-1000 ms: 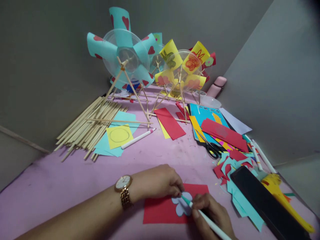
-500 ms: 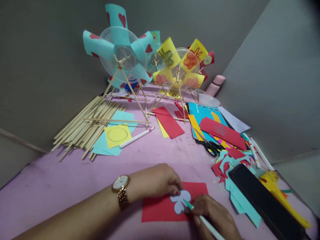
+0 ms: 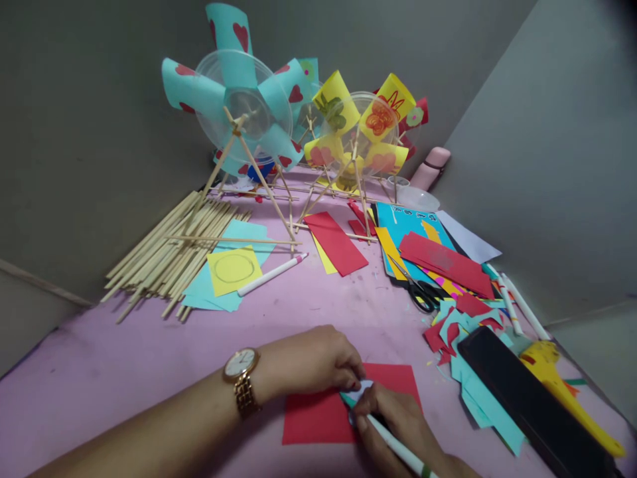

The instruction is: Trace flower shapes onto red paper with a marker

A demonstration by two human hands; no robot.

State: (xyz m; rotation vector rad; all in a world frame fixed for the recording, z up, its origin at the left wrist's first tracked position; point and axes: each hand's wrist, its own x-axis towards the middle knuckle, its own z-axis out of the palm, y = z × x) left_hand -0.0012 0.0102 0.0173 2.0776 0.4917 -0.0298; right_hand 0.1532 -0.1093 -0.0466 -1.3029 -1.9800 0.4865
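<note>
My right hand [image 3: 398, 425] is wrapped round a white marker [image 3: 398, 448] with a green tip. The tip touches the left edge of a pale, petal-shaped paper cutout [image 3: 365, 385], largely hidden under my right fingers. My left hand [image 3: 323, 362], fingers curled together, pins the upper left side of the cutout with its fingertips. Beneath both lies a flat red paper sheet [image 3: 313, 425] on the pink table. A watch [image 3: 241, 365] with a metal band sits on my left wrist.
Stick-framed wheels with blue paper blades [image 3: 236, 40] and yellow blades [image 3: 336, 99] stand behind. Wooden sticks [image 3: 164, 245] lie left. At right are scissors [image 3: 421, 292], paper scraps [image 3: 480, 378], a black phone-like slab [image 3: 527, 398] and a yellow glue gun [image 3: 572, 398].
My right hand and the marker have moved left, from the cutout's middle to its left edge, covering most of it. My left hand has stayed in place.
</note>
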